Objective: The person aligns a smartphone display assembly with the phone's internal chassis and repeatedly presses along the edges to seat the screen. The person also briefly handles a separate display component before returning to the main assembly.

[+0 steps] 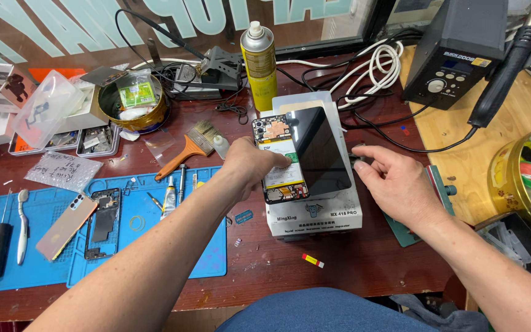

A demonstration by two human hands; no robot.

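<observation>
I see my left hand resting on the opened smartphone with its exposed circuit board and white battery, fingers curled down and pressing it onto the white box-shaped heating plate machine. Whether the fingers actually pinch its edge I cannot tell. Just right of that hand, touching the phone, the glossy black glass screen panel lies beside it, both with their long axes running away from me, tilted slightly left at the far end. My right hand sits to the panel's right, loosely open, fingertips at the machine's right edge and holding nothing. The left hand is the nearer to the phone; the panel lies between the two hands.
</observation>
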